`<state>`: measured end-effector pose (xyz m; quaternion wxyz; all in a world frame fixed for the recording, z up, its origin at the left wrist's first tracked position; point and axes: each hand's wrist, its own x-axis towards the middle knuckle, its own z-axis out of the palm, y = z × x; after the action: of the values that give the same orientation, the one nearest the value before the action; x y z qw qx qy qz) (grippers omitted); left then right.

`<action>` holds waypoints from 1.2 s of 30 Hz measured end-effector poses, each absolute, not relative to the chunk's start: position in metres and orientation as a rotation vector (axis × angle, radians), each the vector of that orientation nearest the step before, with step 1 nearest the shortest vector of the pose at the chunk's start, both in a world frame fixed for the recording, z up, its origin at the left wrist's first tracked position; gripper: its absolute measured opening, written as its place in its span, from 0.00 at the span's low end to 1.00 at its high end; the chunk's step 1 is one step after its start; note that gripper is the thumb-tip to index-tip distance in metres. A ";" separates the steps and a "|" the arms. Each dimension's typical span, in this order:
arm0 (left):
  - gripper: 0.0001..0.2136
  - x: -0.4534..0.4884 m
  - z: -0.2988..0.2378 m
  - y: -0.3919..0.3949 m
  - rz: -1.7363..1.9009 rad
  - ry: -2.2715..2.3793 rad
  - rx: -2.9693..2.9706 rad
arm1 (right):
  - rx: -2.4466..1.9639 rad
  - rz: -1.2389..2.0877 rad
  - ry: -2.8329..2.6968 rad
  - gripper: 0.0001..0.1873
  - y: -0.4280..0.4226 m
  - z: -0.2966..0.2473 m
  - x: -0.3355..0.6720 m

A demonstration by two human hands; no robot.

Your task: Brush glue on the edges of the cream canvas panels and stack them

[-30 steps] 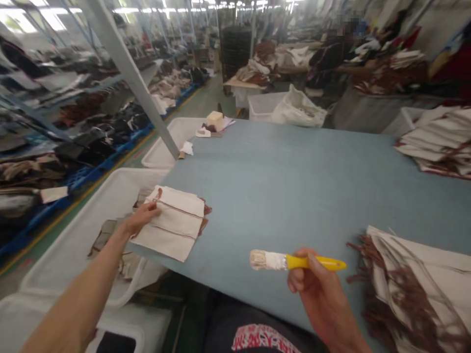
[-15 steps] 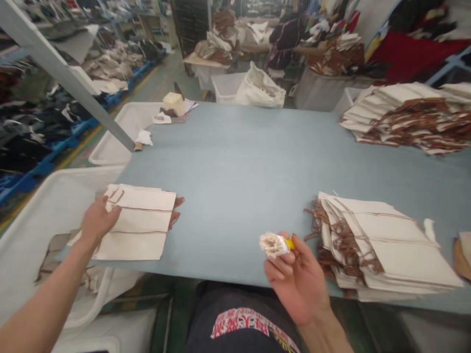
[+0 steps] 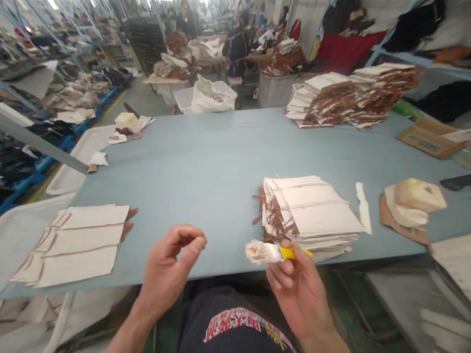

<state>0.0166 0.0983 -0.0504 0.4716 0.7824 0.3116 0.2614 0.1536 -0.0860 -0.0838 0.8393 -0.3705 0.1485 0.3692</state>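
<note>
My right hand (image 3: 300, 289) is closed around the yellow handle of a brush (image 3: 263, 251). Its pale, clotted bristles point left, above the table's front edge. Thumb and forefinger of my left hand (image 3: 171, 267) meet in a pinch over the front edge, with nothing showing between them. Left of that hand lies a layered stack of cream fabric pieces (image 3: 84, 238) with brown edging, brown tabs sticking out at its right. Just beyond the brush is a thicker pile of cream pieces (image 3: 316, 203) with brown straps hanging out on its left side.
The blue-grey table (image 3: 191, 166) bears a taller heap of cream and brown pieces (image 3: 342, 98) at the back right. A yellowish block (image 3: 419, 194), a white strip (image 3: 363, 208) and a cardboard box (image 3: 430, 137) lie rightward. White bins (image 3: 79, 157) stand at the left. A person (image 3: 235, 51) sits beyond.
My left hand has left the left stack and come to the middle, its fingers now pinched. My right hand still holds the brush. The view has turned to the right.
</note>
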 end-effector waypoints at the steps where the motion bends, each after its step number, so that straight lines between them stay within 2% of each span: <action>1: 0.06 0.034 -0.044 0.073 0.620 0.641 1.907 | -0.832 0.706 0.289 0.20 -0.102 -0.083 0.162; 6: 0.04 0.102 -0.029 -0.012 0.533 0.280 1.857 | -1.038 0.387 0.153 0.20 -0.177 -0.076 0.205; 14: 0.08 0.164 -0.027 -0.060 0.343 0.208 1.859 | -1.150 0.166 -0.029 0.15 -0.239 -0.071 0.243; 21: 0.05 0.188 -0.029 -0.052 0.189 0.187 1.814 | -1.323 0.020 -0.096 0.11 -0.244 -0.074 0.247; 27: 0.08 0.198 -0.034 -0.024 0.027 0.202 1.689 | -1.398 -0.051 -0.263 0.11 -0.231 -0.067 0.248; 36: 0.08 0.211 -0.047 -0.002 0.038 0.111 1.859 | -1.586 -0.111 -0.321 0.08 -0.216 -0.058 0.242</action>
<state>0.2108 -0.0022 -0.0469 0.5969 0.8007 0.0477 0.0165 0.2419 -0.2163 -0.0581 0.6889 -0.7087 -0.1436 -0.0495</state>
